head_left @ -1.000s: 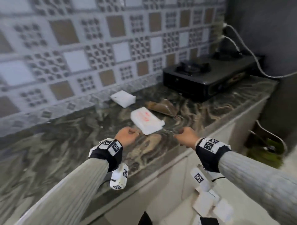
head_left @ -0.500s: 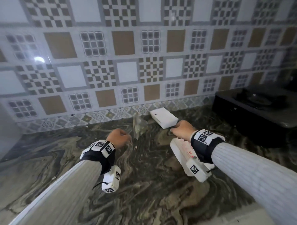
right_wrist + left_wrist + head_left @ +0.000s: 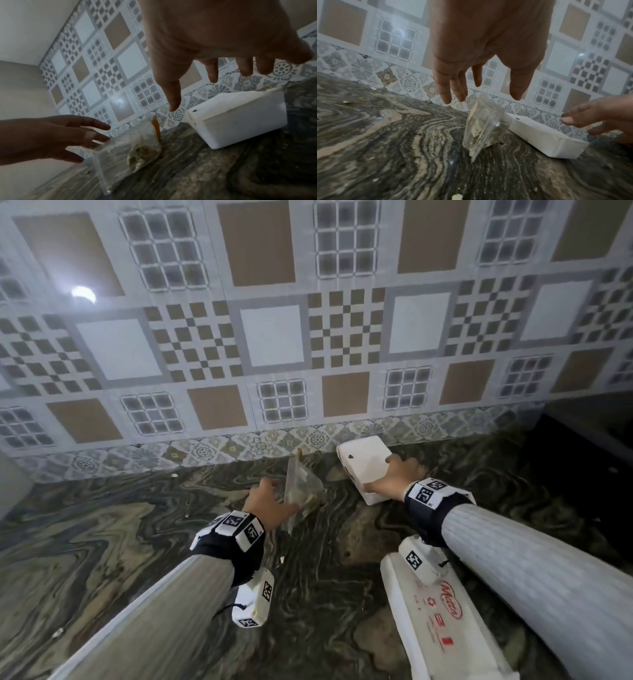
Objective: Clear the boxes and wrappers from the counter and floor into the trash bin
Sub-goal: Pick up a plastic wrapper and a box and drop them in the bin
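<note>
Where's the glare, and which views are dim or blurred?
Head: lamp glare on the tiled wall upper left, edges bowed. Left wrist: two glare spots on the tiles, left hand soft. Right wrist: dim, right hand dark, clear plastic bag blurred.

light: dim and cool, even in all three views
glare: one round lamp reflection on the tiles, seen again in both wrist views
shadows: soft and dark on the worktop at far right of the head view
blur: tile patterns smeared; the hands close to the wrist cameras are soft
distortion: tile lines bow at the frame edges
noise: right wrist view darkest, grainy
</note>
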